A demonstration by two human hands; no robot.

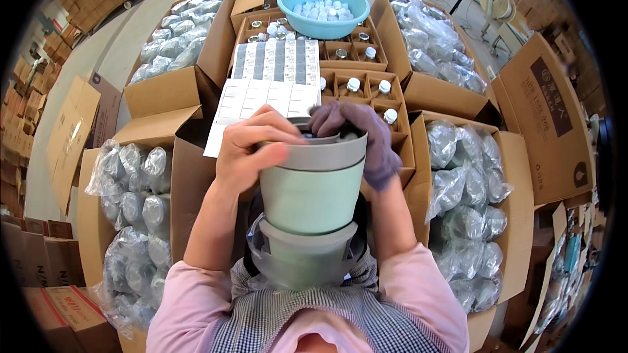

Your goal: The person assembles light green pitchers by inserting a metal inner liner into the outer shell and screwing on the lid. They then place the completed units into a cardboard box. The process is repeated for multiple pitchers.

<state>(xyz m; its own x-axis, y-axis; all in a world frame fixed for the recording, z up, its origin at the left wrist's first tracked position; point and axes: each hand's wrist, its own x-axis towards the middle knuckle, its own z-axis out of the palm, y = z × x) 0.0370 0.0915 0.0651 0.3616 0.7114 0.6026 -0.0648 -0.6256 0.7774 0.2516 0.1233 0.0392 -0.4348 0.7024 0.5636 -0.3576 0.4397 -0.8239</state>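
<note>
Upright in front of my chest is a pale green, bucket-shaped container (313,199) with a wide grey collar. My left hand (254,150), bare, grips the collar's left side, thumb outside and fingers over the opening, slightly blurred. A purple-grey glove covers my right hand (367,137). It holds the far right of the same collar, fingertips bent in at the opening. Something grey and round shows inside, mostly hidden by my fingers. Closer to my body sits a second pale green container (307,258) with a grey rim and clear plastic around it.
Beyond my hands, a divided carton (411,150) holds white-capped bottles (353,85). Label sheets (265,95) lie over its left part. A light blue basin (323,34) of white caps rests behind. Cartons of plastic-wrapped bottles (190,29) flank both sides, flaps sticking out.
</note>
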